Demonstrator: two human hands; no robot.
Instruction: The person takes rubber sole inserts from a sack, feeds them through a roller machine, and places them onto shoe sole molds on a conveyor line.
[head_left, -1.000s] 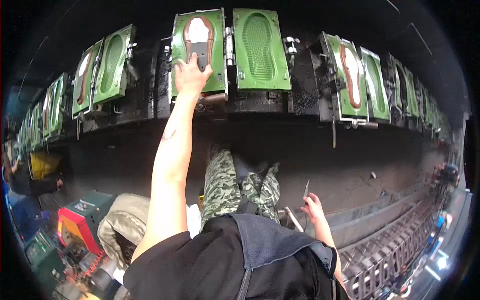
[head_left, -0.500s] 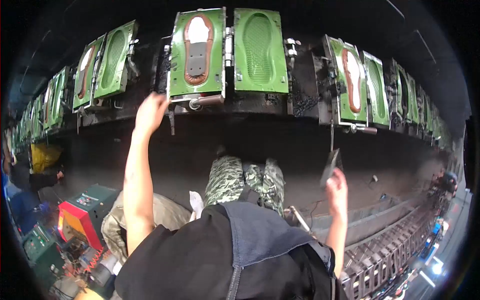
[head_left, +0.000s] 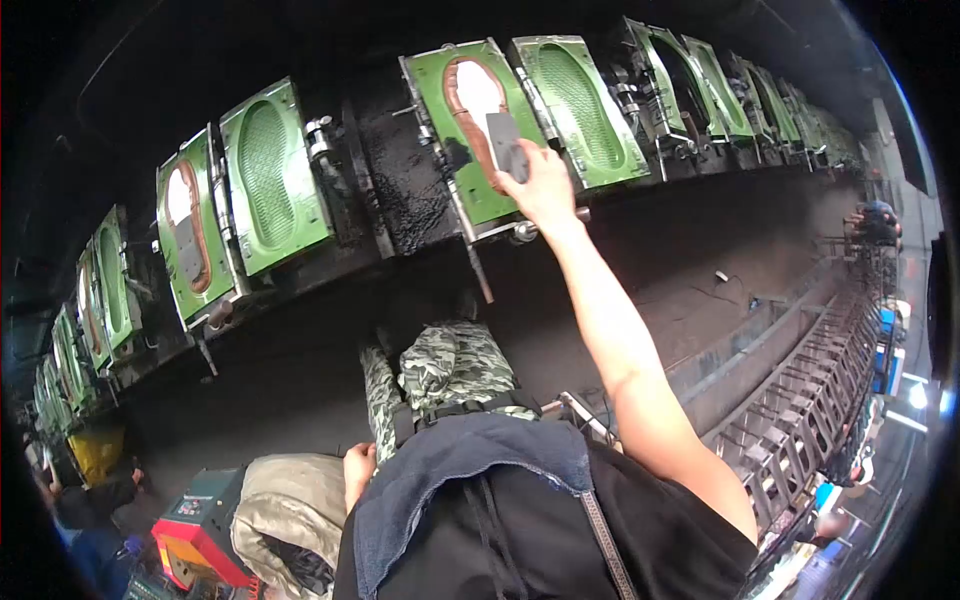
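My right hand [head_left: 545,190] reaches forward and grips a dark grey insole pad [head_left: 502,135] by its near end. The pad lies over the heel area of a brown-rimmed shoe upper [head_left: 457,108], whose white inside shows toward the toe. That upper sits in a green mould half [head_left: 430,85]. Hinged to it on the right is the other green half [head_left: 575,100], with a textured sole cavity. My left hand [head_left: 358,470] is low beside my left thigh, fingers curled; whatever it may hold is hidden.
To the left, another opened mould [head_left: 205,225] holds an upper with a grey pad; more moulds run along both sides. A red-and-green machine [head_left: 200,525] stands at lower left, near a beige cloth [head_left: 290,505]. A slatted metal rack [head_left: 800,400] lies right.
My view has turned and shifted right along the moulds. My right hand has carried the grey pad forward onto the upper. My left hand has dropped from a mould's edge to my side.
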